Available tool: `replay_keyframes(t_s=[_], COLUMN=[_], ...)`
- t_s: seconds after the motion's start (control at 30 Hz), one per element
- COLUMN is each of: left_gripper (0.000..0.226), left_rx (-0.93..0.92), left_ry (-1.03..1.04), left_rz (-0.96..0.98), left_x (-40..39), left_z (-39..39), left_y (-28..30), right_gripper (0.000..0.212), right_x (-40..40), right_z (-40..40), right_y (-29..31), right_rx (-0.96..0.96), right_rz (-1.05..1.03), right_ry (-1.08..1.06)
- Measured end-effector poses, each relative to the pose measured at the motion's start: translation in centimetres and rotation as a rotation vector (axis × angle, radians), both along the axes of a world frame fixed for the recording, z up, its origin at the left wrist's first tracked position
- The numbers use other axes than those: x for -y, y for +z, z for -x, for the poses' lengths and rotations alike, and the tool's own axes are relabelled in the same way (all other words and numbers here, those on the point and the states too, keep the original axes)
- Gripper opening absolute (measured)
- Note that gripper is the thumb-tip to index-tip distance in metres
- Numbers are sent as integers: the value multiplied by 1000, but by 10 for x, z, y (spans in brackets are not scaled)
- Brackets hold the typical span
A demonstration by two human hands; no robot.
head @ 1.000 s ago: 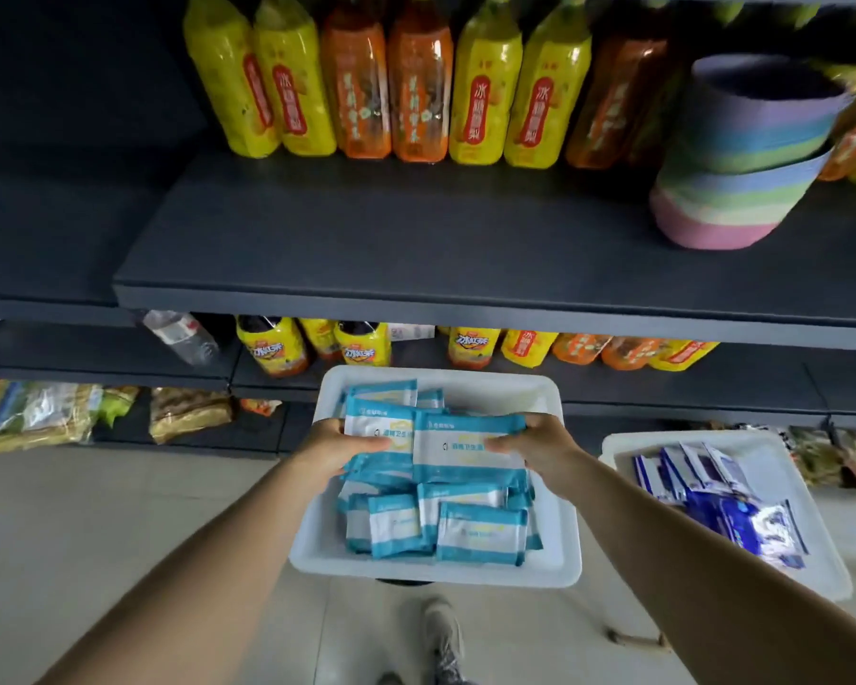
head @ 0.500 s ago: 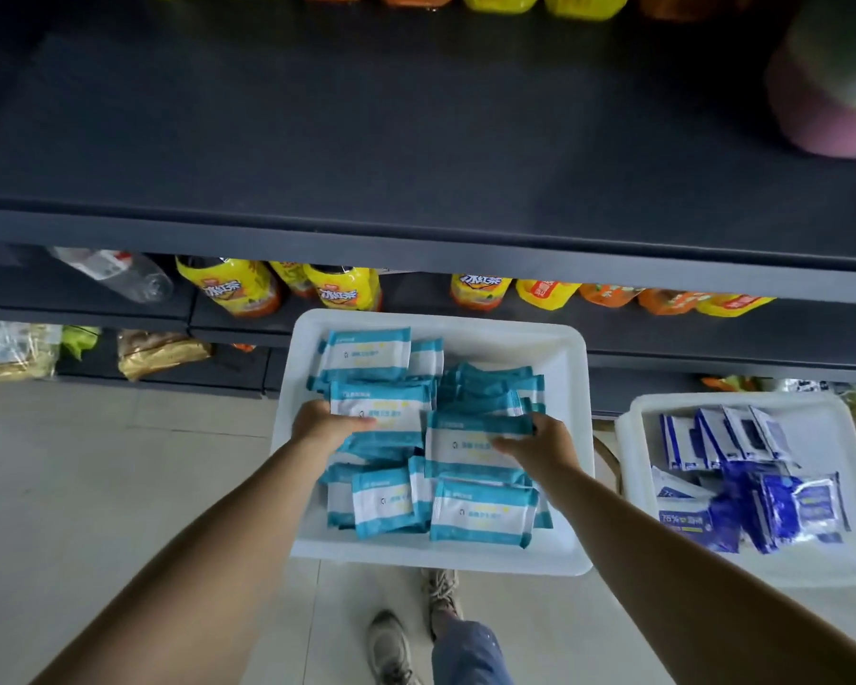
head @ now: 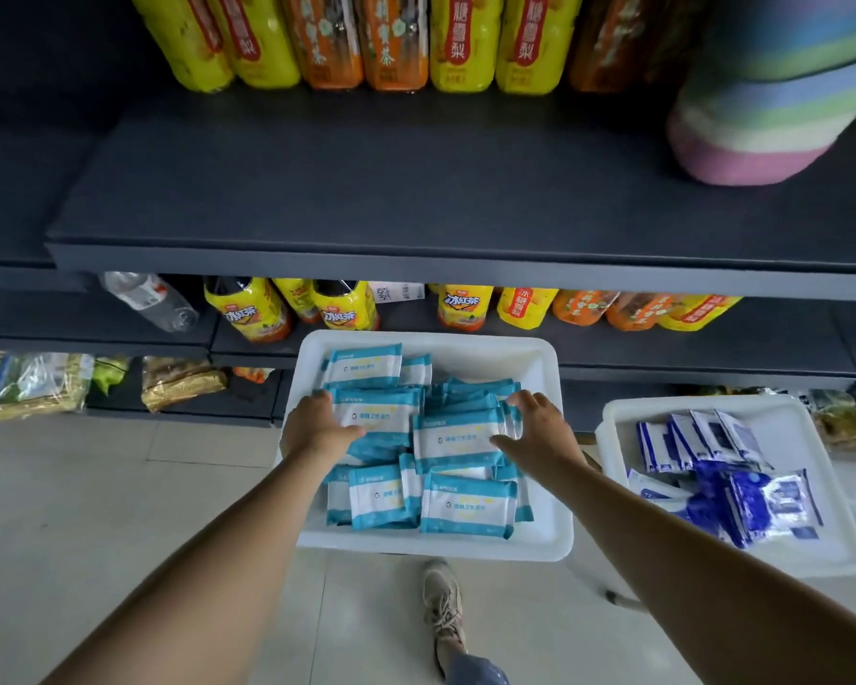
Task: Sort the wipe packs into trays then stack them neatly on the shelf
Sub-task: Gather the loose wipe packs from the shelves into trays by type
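Left hand [head: 317, 430] grips teal wipe pack [head: 374, 412]; right hand [head: 539, 432] spread open over packs in white tray [head: 539, 358].

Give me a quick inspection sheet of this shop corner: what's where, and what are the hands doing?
Surface: dark shelf, bare across its front.
Job's things: teal wipe packs heaped in a white tray; blue wipe packs in a second tray to its right.
Clutter: drink bottles and stacked pastel bowls at the shelf's back.
Grippers: left hand grips a teal pack; right hand spread over the pile, fingers straight.
Cables: nothing seen.
Surroundings: lower shelves with bottles and snack bags, tiled floor, a shoe.
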State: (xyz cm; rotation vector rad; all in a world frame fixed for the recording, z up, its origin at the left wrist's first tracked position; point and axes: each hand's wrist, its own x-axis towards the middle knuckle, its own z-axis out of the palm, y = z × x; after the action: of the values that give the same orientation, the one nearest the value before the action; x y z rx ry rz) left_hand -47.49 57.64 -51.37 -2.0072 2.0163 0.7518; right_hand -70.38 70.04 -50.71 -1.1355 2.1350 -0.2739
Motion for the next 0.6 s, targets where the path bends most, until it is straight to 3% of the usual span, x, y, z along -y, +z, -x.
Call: replay_keyframes(t_s=[0.2, 0.6], left_gripper=[61, 56], left_rx=[124, -85], left_ry=[-307, -477], left_rz=[167, 565], left_x=[-54, -156], left_z=[16, 112], left_y=[71, 281], right_gripper=[61, 59], right_x=[-46, -149], right_z=[13, 89], right_y=[67, 282], right_rx=[-199, -502], right_rz=[103, 486], right_ry=[187, 164])
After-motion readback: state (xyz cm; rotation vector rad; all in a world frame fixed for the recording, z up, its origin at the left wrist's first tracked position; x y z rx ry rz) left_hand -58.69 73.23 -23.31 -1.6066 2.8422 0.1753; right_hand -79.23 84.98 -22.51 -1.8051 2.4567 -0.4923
